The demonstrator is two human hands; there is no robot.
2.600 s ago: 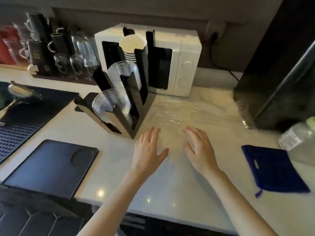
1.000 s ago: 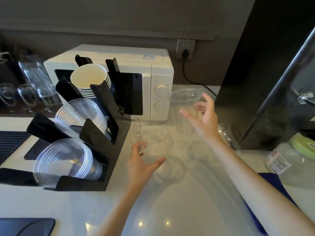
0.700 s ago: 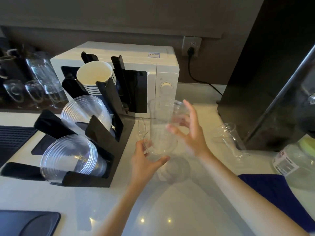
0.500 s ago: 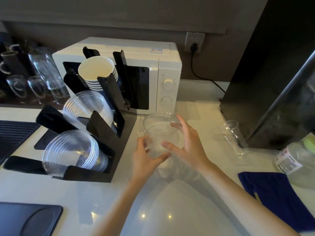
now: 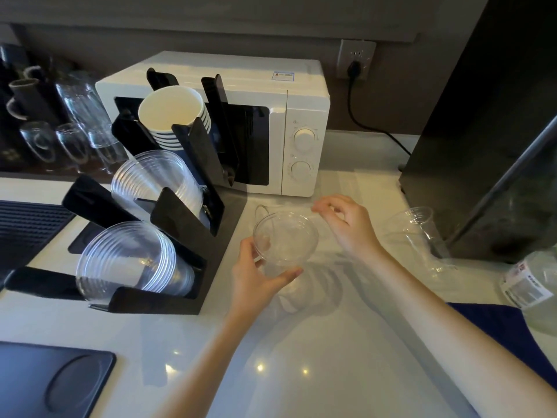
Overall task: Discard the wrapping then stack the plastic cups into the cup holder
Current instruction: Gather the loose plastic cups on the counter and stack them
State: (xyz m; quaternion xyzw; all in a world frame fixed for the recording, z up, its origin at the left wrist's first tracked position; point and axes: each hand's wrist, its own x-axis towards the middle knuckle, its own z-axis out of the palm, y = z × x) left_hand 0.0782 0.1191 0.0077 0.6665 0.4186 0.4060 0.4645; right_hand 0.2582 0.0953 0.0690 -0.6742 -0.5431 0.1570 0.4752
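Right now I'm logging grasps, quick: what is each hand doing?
Left hand: closed around the clear plastic cups, held above the counter.
Right hand: fingers pinched near the cups' rim; whether it grips anything cannot be told.

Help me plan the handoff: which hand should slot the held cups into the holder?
Left. The left hand already grips the cups and is nearest the holder. The right hand is on the far side, fingers curled at the cups' rim.

A white boxy microwave sits at twelve o'clock. Clear drinking glasses stand at ten o'clock, a dark blue cloth lies at four o'clock, and a flat black tray lies at seven.
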